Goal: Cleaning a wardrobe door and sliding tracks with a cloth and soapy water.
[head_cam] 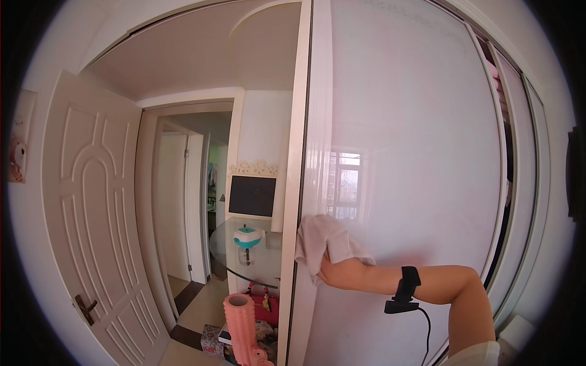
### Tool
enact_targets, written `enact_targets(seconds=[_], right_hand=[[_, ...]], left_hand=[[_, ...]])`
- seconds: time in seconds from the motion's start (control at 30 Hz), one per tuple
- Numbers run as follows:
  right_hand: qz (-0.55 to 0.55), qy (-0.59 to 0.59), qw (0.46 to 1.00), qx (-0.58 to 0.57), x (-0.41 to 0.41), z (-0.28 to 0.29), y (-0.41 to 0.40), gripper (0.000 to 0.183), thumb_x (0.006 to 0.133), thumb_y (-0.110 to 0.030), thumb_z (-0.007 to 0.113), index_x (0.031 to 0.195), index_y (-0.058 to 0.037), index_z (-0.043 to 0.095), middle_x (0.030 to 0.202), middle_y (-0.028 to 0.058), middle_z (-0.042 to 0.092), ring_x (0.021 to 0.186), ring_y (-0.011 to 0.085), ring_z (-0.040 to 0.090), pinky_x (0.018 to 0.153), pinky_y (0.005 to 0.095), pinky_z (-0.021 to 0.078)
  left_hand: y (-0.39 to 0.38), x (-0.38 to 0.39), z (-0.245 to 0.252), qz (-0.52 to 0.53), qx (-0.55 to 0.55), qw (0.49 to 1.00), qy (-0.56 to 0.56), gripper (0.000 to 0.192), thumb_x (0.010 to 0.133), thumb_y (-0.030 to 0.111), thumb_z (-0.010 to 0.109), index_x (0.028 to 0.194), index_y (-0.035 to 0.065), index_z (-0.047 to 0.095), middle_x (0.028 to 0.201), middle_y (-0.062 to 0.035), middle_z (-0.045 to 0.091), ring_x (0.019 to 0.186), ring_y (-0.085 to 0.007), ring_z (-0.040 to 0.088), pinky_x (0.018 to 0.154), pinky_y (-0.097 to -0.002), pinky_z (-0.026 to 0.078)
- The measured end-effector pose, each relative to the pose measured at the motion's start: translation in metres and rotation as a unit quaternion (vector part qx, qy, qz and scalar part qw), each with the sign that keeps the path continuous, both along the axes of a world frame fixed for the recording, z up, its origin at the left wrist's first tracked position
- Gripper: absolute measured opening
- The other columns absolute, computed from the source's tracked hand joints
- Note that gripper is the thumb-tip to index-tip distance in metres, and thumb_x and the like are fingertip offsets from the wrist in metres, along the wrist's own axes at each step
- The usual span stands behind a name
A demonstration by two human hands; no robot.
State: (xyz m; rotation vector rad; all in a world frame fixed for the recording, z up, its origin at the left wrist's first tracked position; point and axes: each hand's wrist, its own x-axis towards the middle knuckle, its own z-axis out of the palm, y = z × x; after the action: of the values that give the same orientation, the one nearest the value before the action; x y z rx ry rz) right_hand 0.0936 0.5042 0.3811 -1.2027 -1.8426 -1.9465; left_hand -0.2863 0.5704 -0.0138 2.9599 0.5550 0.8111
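Note:
My right hand [336, 272] holds a pale pinkish cloth [325, 242] against the left edge of a glossy white sliding wardrobe door [412, 183]. The cloth covers most of the fingers. Around the right forearm is a black strap with a small device [402, 306] and a cable hanging from it. The door's surface reflects a window. My left hand is out of view. Left of the cloth runs the cream upright frame [295, 183] of the wardrobe.
Left of the frame, a glass shelf [224, 242] carries a teal and white appliance [247, 238]. Below stand a pink foam roller [240, 320], a red handbag [267, 310] and a patterned box [212, 339]. A panelled door [96, 206] stands ajar at far left.

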Motion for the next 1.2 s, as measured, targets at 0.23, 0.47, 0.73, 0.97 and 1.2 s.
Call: enact_targets(seconds=[0.23, 0.47, 0.73, 0.97, 1.2], right_hand=[[-0.06, -0.019, 0.998, -0.02, 0.03, 0.078, 0.008, 0.036, 0.089, -0.02, 0.054, 0.113, 0.0074, 0.056, 0.128, 0.0255, 0.049, 0.101, 0.0362, 0.06, 0.074, 0.0402, 0.054], [0.1, 0.209, 0.972, 0.036, 0.006, 0.264, 0.036, 0.036, 0.098, -0.026, 0.036, 0.127, -0.0039, 0.039, 0.131, 0.0274, 0.045, 0.09, 0.0482, 0.057, 0.08, 0.052, 0.0459], [-0.008, 0.101, 0.967, 0.233, 0.054, 0.4, 0.052, 0.036, 0.096, -0.024, 0.038, 0.122, -0.0013, 0.048, 0.12, 0.0258, 0.055, 0.109, 0.0411, 0.053, 0.09, 0.0485, 0.043], [0.049, 0.139, 0.953, 0.266, 0.025, 0.418, 0.085, 0.057, 0.091, -0.049, 0.036, 0.136, -0.0144, 0.044, 0.133, 0.0209, 0.05, 0.125, 0.0425, 0.042, 0.104, 0.0501, 0.03], [0.012, 0.197, 0.949, 0.245, 0.008, 0.457, 0.082, 0.066, 0.088, -0.052, 0.031, 0.146, -0.021, 0.032, 0.15, 0.0181, 0.032, 0.137, 0.0473, 0.021, 0.112, 0.0546, 0.0086]], left_hand=[[-0.011, -0.025, 0.007, 0.01, -0.099, 0.995, -0.024, 0.029, 0.088, 0.004, 0.049, 0.116, -0.0001, 0.056, 0.131, -0.0119, 0.053, 0.131, -0.0307, 0.039, 0.112, -0.0495, 0.026], [0.05, -0.026, -0.212, 0.054, 0.216, 0.948, 0.227, 0.028, 0.092, 0.003, 0.043, 0.115, -0.0019, 0.057, 0.129, -0.0128, 0.055, 0.129, -0.0314, 0.042, 0.111, -0.0497, 0.028], [-0.011, -0.003, -0.034, 0.038, -0.156, 0.987, -0.004, 0.029, 0.087, 0.002, 0.046, 0.112, -0.003, 0.06, 0.126, -0.017, 0.056, 0.127, -0.0332, 0.044, 0.109, -0.0492, 0.03], [0.037, -0.009, -0.253, 0.099, 0.196, 0.949, 0.226, 0.03, 0.087, 0.003, 0.047, 0.113, 0.0023, 0.06, 0.129, -0.0121, 0.054, 0.13, -0.0331, 0.041, 0.11, -0.0494, 0.029], [0.004, 0.001, -0.226, 0.184, 0.071, 0.968, 0.157, 0.029, 0.088, 0.003, 0.046, 0.114, 0.0052, 0.059, 0.134, -0.0123, 0.051, 0.132, -0.0324, 0.038, 0.108, -0.0514, 0.032]])
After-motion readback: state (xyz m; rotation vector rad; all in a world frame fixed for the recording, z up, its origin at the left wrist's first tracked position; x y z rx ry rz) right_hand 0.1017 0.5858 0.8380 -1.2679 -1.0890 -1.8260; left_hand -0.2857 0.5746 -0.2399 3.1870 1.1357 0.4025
